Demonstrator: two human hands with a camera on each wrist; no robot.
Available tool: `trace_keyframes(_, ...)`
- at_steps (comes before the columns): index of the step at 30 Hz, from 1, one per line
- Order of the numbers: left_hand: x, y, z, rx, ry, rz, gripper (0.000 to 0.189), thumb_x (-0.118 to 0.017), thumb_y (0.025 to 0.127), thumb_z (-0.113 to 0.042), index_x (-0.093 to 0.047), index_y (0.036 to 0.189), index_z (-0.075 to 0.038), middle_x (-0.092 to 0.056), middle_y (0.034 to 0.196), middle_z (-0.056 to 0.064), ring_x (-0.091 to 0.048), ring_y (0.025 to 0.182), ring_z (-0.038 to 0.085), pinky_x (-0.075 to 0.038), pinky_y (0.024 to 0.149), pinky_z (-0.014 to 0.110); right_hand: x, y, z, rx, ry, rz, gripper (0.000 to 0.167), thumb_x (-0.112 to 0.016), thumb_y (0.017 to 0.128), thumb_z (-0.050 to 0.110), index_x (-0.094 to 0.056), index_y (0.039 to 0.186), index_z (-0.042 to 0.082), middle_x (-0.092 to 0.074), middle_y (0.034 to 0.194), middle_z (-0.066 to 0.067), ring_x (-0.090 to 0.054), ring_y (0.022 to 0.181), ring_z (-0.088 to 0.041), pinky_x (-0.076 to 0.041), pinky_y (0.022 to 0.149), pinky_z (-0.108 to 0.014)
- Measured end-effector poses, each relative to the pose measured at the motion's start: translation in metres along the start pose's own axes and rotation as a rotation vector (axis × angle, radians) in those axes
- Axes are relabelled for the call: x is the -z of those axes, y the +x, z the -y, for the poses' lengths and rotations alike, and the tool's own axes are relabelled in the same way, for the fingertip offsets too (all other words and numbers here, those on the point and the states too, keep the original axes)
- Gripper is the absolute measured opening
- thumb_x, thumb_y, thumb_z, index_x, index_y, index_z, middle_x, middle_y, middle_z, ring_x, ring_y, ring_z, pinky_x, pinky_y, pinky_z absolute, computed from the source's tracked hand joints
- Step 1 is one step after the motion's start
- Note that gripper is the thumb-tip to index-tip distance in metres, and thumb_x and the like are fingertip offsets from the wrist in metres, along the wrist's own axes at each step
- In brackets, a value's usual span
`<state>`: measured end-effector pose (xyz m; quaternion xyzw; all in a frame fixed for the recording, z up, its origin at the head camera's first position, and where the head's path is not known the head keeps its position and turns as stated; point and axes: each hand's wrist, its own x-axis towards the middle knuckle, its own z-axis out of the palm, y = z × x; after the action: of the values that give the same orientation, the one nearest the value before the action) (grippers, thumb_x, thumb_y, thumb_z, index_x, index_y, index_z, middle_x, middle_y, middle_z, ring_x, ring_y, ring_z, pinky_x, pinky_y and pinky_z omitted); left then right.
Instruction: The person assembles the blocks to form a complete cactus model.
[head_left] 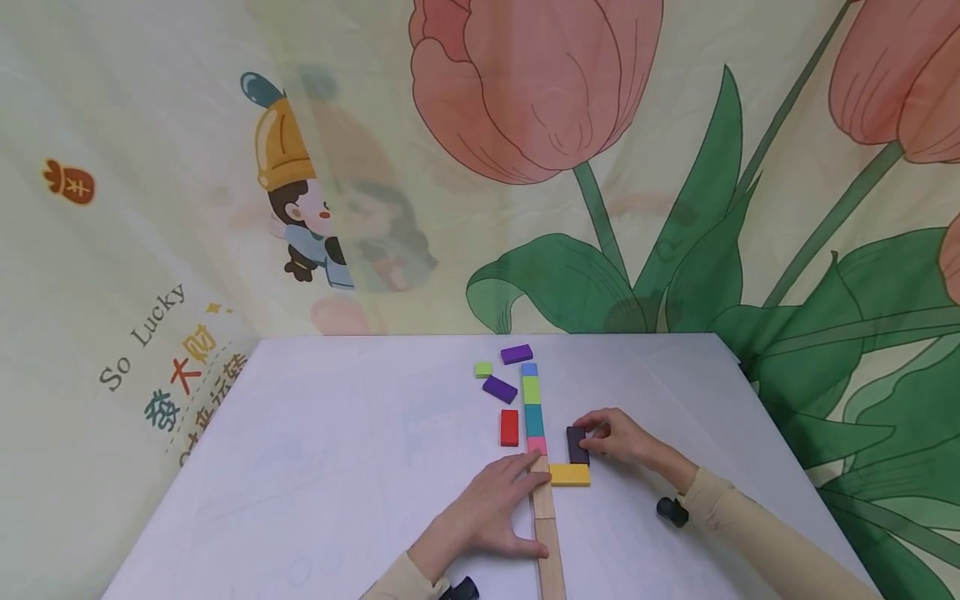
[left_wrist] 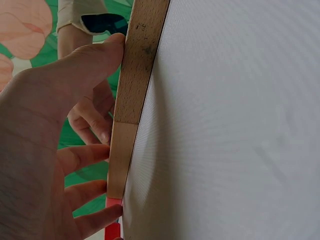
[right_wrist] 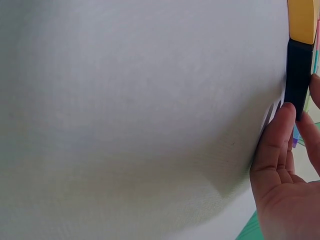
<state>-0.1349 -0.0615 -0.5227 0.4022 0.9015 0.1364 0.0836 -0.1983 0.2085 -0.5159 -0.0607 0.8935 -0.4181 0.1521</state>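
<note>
A straight row of blocks runs away from me: plain wooden blocks (head_left: 551,567) nearest, then a pink block (head_left: 536,444), a teal block (head_left: 533,421), a light green block (head_left: 531,389) and a small blue block (head_left: 529,369). My left hand (head_left: 491,508) lies along the left side of the row, thumb and fingers spread, fingertips touching the wooden and pink blocks. To the right, a yellow block (head_left: 572,475) sticks out sideways from the row. My right hand (head_left: 618,437) pinches a black block (head_left: 576,450) between thumb and fingers, its near end against the yellow block.
Left of the row lie a red block (head_left: 509,428), two purple blocks (head_left: 500,389) and a small green block (head_left: 483,369). The white table (head_left: 337,467) ends at a printed cloth backdrop (head_left: 375,167). Dark wrist cameras (head_left: 672,512) sit at both sleeves.
</note>
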Motion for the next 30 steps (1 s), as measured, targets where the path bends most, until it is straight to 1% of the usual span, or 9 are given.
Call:
trace_keyframes(9, 0.001, 0.000, -0.001, 0.001, 0.001, 0.003, 0.084, -0.053, 0.076, -0.077, -0.040, 0.146, -0.032, -0.026, 0.161, -0.003, -0.033, 0.145, 0.019, -0.037, 0.114, 0.047, 0.001, 0.000, 0.000, 0.018, -0.016, 0.021, 0.035, -0.073, 0.084, 0.009, -0.067, 0.119, 0.005, -0.064, 0.114, -0.014, -0.054, 0.086, -0.017, -0.056, 0.075, -0.026)
trace_keyframes(12, 0.001, 0.000, -0.001, 0.003, -0.006, 0.005, 0.084, -0.053, 0.076, -0.077, -0.039, 0.146, -0.032, -0.025, 0.161, -0.004, -0.032, 0.145, 0.018, -0.036, 0.115, 0.047, 0.001, -0.001, 0.000, 0.024, -0.021, 0.025, 0.038, -0.074, 0.084, 0.012, -0.066, 0.120, 0.004, -0.064, 0.115, -0.015, -0.054, 0.086, -0.017, -0.057, 0.077, -0.027)
trace_keyframes(15, 0.001, 0.000, -0.001, 0.007, -0.011, 0.007, 0.085, -0.053, 0.076, -0.078, -0.039, 0.146, -0.033, -0.024, 0.162, -0.005, -0.032, 0.145, 0.019, -0.036, 0.115, 0.047, 0.000, -0.004, 0.002, 0.013, -0.042, 0.024, 0.052, -0.081, 0.078, 0.019, -0.063, 0.125, 0.007, -0.061, 0.117, -0.014, -0.054, 0.087, -0.017, -0.056, 0.077, -0.026)
trace_keyframes(19, 0.002, -0.001, -0.001, 0.005, -0.009, 0.004, 0.085, -0.052, 0.076, -0.078, -0.039, 0.146, -0.033, -0.024, 0.162, -0.005, -0.031, 0.146, 0.019, -0.036, 0.115, 0.047, -0.002, -0.009, 0.004, 0.021, -0.143, 0.060, 0.080, -0.090, 0.064, 0.034, -0.055, 0.133, 0.011, -0.050, 0.120, -0.011, -0.050, 0.094, -0.017, -0.051, 0.075, -0.024)
trace_keyframes(21, 0.002, -0.001, -0.001, 0.003, -0.003, -0.002, 0.085, -0.052, 0.076, -0.079, -0.039, 0.146, -0.032, -0.024, 0.162, -0.005, -0.031, 0.146, 0.019, -0.036, 0.115, 0.047, -0.002, -0.012, 0.006, 0.046, -0.196, 0.084, 0.089, -0.091, 0.060, 0.038, -0.053, 0.136, 0.012, -0.045, 0.120, -0.010, -0.048, 0.096, -0.018, -0.049, 0.075, -0.024)
trace_keyframes(24, 0.002, -0.001, -0.001, 0.000, 0.001, -0.007, 0.085, -0.052, 0.075, -0.078, -0.040, 0.146, -0.032, -0.024, 0.162, -0.004, -0.031, 0.146, 0.019, -0.036, 0.115, 0.047, -0.004, -0.014, 0.010, 0.075, -0.241, 0.094, 0.092, -0.092, 0.058, 0.039, -0.052, 0.136, 0.011, -0.043, 0.118, -0.009, -0.046, 0.097, -0.018, -0.049, 0.076, -0.024)
trace_keyframes(30, 0.002, -0.001, -0.001, -0.002, 0.005, -0.005, 0.085, -0.052, 0.076, -0.079, -0.040, 0.146, -0.032, -0.024, 0.162, -0.004, -0.031, 0.146, 0.019, -0.036, 0.115, 0.046, -0.007, -0.013, 0.013, 0.053, -0.265, 0.085, 0.092, -0.093, 0.057, 0.038, -0.053, 0.136, 0.014, -0.043, 0.117, -0.006, -0.046, 0.097, -0.017, -0.049, 0.076, -0.024)
